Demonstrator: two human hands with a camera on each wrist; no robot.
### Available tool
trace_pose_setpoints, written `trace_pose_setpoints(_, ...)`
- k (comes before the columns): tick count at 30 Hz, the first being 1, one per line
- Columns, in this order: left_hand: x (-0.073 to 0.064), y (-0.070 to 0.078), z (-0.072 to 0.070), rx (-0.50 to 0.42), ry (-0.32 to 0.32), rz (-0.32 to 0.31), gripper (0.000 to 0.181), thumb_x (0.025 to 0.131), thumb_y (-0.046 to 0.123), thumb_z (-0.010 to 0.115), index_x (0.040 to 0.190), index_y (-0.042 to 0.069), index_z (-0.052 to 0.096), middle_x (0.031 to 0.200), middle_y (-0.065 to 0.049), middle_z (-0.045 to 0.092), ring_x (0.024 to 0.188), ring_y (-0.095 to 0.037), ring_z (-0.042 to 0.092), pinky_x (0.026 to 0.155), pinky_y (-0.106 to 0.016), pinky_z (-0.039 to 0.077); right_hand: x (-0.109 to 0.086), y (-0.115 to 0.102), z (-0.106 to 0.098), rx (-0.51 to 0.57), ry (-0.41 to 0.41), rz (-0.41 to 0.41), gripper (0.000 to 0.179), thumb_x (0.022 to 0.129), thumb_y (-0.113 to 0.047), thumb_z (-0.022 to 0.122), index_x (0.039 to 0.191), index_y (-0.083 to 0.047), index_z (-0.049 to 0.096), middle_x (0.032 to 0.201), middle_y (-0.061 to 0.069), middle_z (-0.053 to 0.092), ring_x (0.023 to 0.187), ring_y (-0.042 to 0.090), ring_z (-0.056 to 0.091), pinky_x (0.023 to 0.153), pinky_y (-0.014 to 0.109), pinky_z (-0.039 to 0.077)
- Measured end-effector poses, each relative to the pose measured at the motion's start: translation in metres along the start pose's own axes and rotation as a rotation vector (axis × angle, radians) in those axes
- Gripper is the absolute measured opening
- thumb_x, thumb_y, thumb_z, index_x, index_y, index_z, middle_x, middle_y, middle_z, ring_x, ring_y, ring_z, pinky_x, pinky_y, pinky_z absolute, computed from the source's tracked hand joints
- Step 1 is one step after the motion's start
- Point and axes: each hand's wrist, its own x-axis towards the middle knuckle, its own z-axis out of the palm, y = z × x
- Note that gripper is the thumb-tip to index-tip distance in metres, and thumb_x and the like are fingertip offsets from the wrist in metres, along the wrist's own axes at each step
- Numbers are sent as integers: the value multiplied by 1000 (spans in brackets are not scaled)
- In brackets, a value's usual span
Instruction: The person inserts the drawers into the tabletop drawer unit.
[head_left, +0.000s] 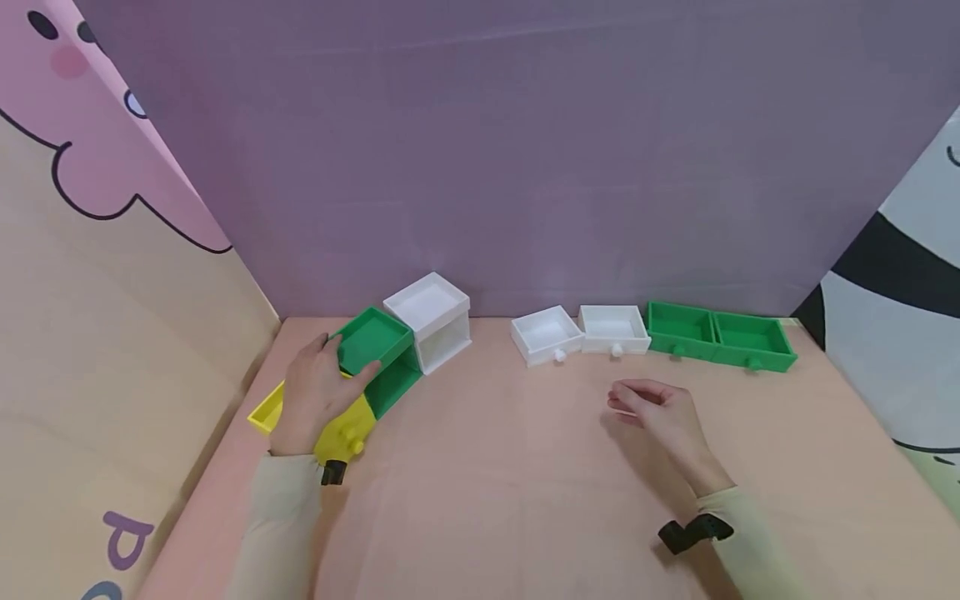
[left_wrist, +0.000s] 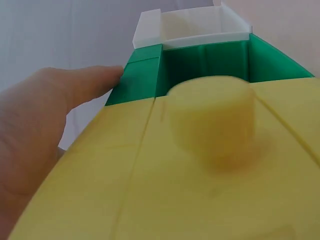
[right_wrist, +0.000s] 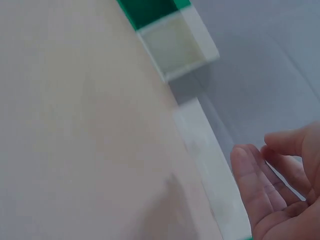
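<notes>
My left hand point(head_left: 311, 396) grips the green drawer case point(head_left: 375, 342), its fingers at the far left edge and its thumb across the near top edge. The left wrist view has one digit pressed on the green case wall point(left_wrist: 137, 80). The yellow case point(head_left: 348, 429), partly hidden under this hand, has a round knob point(left_wrist: 212, 117) on its front. Joined behind the green one is a white case point(head_left: 427, 304) with an open front. Above the table, in front of the loose drawers, my right hand point(head_left: 667, 421) hovers with loosely bent fingers and holds nothing.
Two white drawers point(head_left: 546, 333) with knobs lie along the back of the table point(head_left: 480, 500). Two green drawers point(head_left: 753, 337) continue that row to the right. A purple-grey cloth wall point(head_left: 525, 167) rises behind them, and printed panels point(head_left: 97, 333) stand on both sides.
</notes>
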Motion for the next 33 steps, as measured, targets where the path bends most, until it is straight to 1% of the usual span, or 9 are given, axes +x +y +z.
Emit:
trace_pose_setpoints(3, 2, 4, 1, -1, 9, 0, 82, 100, 49, 67, 148, -15, 51, 153, -39, 48, 137, -56, 52, 112, -68, 45, 7, 2, -25, -34, 25, 2, 56, 107, -32, 66, 144, 9, 59, 113, -2, 80, 93, -3, 76, 84, 22, 63)
trace_pose_setpoints(7, 0, 1, 3, 7, -2, -13, 82, 101, 51, 65, 148, -14, 50, 154, -38, 48, 137, -54, 52, 113, -67, 44, 17, 9, -47, -88, 69, 14, 58, 108, -35, 64, 147, 7, 58, 107, -11, 78, 91, -5, 75, 82, 21, 62)
trace_pose_setpoints(10, 1, 1, 2, 2, -13, -19, 83, 101, 52, 64, 150, -14, 49, 156, -37, 47, 139, -54, 50, 115, -67, 42, 26, 13, -61, -127, 107, 9, 60, 108, -37, 63, 148, 6, 57, 101, -19, 74, 89, -6, 74, 81, 20, 62)
trace_pose_setpoints(13, 2, 3, 2, 11, -31, -30, 83, 102, 52, 62, 151, -14, 47, 158, -38, 44, 143, -53, 47, 118, -67, 39, 34, 17, -71, -175, 129, 18, 62, 108, -41, 61, 149, 5, 56, 100, -20, 71, 87, -9, 73, 79, 20, 62)
trace_pose_setpoints(17, 3, 7, 2, 30, -58, -50, 84, 103, 52, 59, 152, -14, 45, 160, -38, 41, 149, -52, 40, 122, -69, 33, 45, 21, -78, -215, 166, 47, 62, 108, -44, 60, 148, 3, 59, 101, -17, 72, 83, -10, 71, 76, 18, 62)
trace_pose_setpoints(20, 4, 9, 2, 30, -66, -61, 84, 103, 53, 59, 153, -14, 44, 160, -37, 41, 149, -51, 40, 123, -69, 31, 54, 22, -82, -198, 210, 55, 59, 107, -42, 62, 146, 3, 61, 97, -17, 75, 81, -9, 73, 75, 17, 61)
trace_pose_setpoints(24, 5, 9, 2, 7, -73, -81, 87, 102, 54, 59, 153, -15, 44, 160, -36, 42, 145, -53, 44, 120, -68, 37, 63, 25, -83, -165, 254, 77, 59, 107, -40, 62, 146, 3, 60, 92, -21, 74, 79, -8, 73, 73, 17, 61)
trace_pose_setpoints(30, 3, 6, -1, -79, -67, -127, 89, 99, 55, 66, 151, -15, 46, 159, -35, 46, 141, -53, 50, 114, -66, 46, 72, 31, -77, -98, 289, 130, 56, 106, -38, 63, 146, 2, 60, 87, -20, 71, 78, -5, 73, 74, 17, 61)
trace_pose_setpoints(33, 2, 7, -4, -100, -58, -132, 86, 98, 54, 68, 147, -14, 49, 149, -34, 55, 131, -51, 57, 108, -64, 51, 76, 32, -75, -66, 321, 139, 54, 105, -35, 66, 144, 3, 61, 84, -20, 71, 76, -3, 74, 73, 17, 61)
